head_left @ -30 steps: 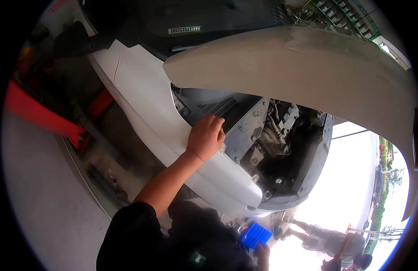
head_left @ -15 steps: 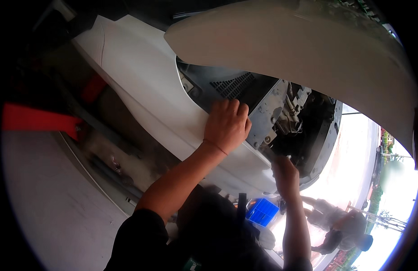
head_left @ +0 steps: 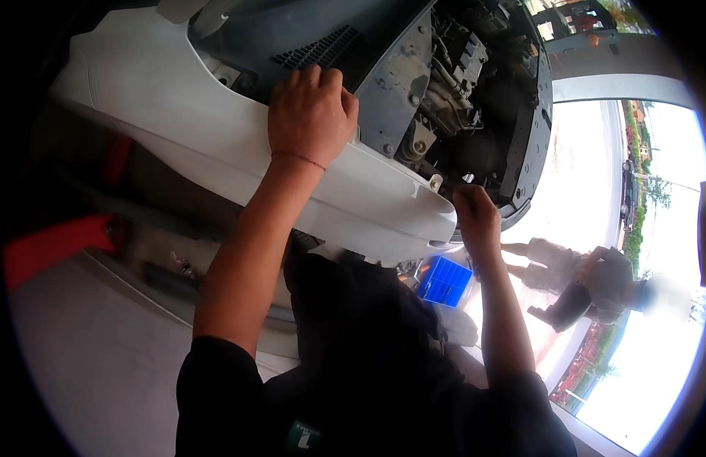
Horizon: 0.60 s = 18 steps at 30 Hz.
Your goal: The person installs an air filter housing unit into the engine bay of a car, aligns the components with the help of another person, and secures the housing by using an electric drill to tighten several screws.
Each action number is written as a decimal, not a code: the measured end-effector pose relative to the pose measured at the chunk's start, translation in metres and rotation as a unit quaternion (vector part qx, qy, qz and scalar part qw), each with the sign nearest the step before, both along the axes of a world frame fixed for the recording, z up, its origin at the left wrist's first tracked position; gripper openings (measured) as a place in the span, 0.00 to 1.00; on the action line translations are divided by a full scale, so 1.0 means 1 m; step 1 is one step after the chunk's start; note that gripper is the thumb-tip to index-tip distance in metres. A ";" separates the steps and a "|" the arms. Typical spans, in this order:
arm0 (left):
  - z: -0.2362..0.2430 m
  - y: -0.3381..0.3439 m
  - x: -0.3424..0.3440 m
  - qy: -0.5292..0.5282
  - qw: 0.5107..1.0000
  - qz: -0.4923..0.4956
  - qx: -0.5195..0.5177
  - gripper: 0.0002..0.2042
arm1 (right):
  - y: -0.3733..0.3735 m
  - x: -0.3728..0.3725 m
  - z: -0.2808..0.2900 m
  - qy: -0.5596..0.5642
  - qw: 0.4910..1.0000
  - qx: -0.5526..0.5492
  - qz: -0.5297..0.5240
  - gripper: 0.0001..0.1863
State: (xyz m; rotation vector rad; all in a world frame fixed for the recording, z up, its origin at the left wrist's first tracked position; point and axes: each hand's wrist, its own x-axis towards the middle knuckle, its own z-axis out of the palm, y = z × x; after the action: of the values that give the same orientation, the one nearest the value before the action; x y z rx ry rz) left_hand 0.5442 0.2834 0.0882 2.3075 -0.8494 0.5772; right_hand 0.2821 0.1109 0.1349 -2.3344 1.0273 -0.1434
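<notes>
A white car fender (head_left: 216,137) runs across the upper picture, beside the exposed engine bay. My left hand (head_left: 311,114) lies over its upper edge with the fingers curled to the inner side, so the fingertips are hidden. At the fender's front end, my right hand (head_left: 477,221) is closed, its fingers bent toward the body; what they hold, if anything, cannot be made out. Between the hands, a small mounting tab (head_left: 435,182) sticks up from the fender edge. A black slotted cowl grille (head_left: 318,49) is just beyond my left hand.
Engine parts (head_left: 456,84) fill the bay at the upper right. On the ground below the fender is a blue compartment box (head_left: 446,280). Another person (head_left: 589,278) stands bent over at the right. A red metal arm (head_left: 56,247) reaches in at the left.
My view has shifted, so the fender and both hands appear higher up. The large hood panel overhead has left the picture, uncovering more engine bay. Both hands keep their places along the fender.
</notes>
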 end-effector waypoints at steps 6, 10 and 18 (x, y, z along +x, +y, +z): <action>-0.007 -0.005 -0.009 0.042 0.998 0.027 0.048 0.07 | -0.048 -0.060 -0.010 0.027 0.999 -0.034 -0.004 0.12; -0.009 -0.001 -0.012 0.022 0.996 0.056 0.059 0.11 | -0.098 -0.089 -0.017 0.054 0.998 -0.036 0.000 0.19; -0.012 -0.001 -0.010 0.071 0.987 0.062 0.134 0.15 | -0.223 -0.202 -0.046 -0.050 0.996 -0.003 -0.071 0.17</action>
State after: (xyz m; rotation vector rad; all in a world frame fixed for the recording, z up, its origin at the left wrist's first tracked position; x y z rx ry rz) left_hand 0.5340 0.2827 0.0763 2.6243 -0.7582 0.3623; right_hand 0.0802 -0.1125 0.0889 -2.2338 1.1427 -0.3157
